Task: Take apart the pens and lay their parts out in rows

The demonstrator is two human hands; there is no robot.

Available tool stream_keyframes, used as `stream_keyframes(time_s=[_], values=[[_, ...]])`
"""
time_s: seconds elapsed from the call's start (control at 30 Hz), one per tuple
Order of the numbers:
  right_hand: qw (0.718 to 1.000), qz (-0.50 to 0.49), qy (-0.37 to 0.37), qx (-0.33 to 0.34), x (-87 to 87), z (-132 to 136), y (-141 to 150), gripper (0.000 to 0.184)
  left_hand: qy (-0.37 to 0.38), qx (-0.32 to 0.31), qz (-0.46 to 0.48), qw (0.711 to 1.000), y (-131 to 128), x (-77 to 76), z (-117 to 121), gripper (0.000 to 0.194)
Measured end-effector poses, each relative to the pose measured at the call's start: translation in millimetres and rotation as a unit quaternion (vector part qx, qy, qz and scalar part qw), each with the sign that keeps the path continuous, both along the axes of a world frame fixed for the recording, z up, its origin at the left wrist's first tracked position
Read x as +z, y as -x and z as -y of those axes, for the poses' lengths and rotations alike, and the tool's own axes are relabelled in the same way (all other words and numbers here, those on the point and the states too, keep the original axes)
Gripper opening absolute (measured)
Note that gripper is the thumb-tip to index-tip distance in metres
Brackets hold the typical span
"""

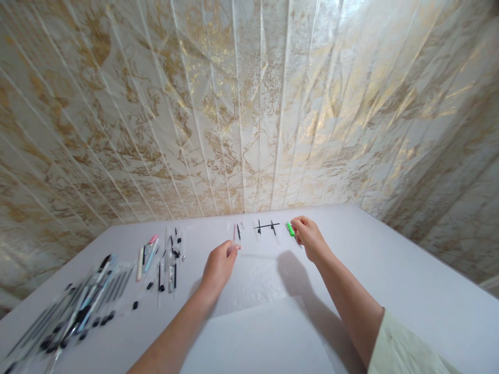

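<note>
one green piece (290, 229) sits just left of the right hand (307, 239).

No text, label, brand, number or sign can be read.

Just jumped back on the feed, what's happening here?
A person's right hand has its fingers at a green pen; the left hand is at a thin pink stick. Whether either is firmly gripped is unclear. Between the hands, a black stick lies across two others. More pens and parts lie to the left.
</note>
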State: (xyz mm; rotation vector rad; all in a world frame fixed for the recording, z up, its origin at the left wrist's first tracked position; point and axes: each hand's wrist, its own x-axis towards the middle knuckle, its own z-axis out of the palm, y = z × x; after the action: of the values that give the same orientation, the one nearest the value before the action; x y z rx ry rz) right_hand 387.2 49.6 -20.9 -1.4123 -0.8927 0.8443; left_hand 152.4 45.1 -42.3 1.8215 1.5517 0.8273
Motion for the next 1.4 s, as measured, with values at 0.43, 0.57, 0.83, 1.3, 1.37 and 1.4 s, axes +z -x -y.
stream_keyframes(time_s=[0.43, 0.57, 0.83, 1.3, 1.37, 1.4], values=[[0.846, 0.468, -0.214, 0.139, -26.7, 52, 94, 0.010, 0.225, -0.005, 0.506, 0.833, -24, 15.6, 25, 0.030], [0.839, 0.496, -0.154, 0.165, -32.4, 48, 90, 0.014, 0.092, -0.004, 0.322, 0.942, -7, 6.1, 4, 0.030], [0.809, 0.544, -0.016, 0.222, -41.1, 36, 83, 0.011, -0.056, 0.076, -0.243, 0.965, 29, -30.2, -33, 0.020], [0.819, 0.521, -0.028, 0.239, -51.3, 34, 85, 0.017, -0.026, 0.066, -0.340, 0.938, 22, -25.6, -77, 0.026], [0.823, 0.515, -0.028, 0.238, -51.4, 33, 84, 0.017, -0.031, 0.065, -0.338, 0.938, 20, -28.8, -74, 0.027], [0.825, 0.513, -0.028, 0.238, -51.4, 32, 84, 0.016, -0.033, 0.065, -0.337, 0.939, 19, -29.9, -73, 0.027]])
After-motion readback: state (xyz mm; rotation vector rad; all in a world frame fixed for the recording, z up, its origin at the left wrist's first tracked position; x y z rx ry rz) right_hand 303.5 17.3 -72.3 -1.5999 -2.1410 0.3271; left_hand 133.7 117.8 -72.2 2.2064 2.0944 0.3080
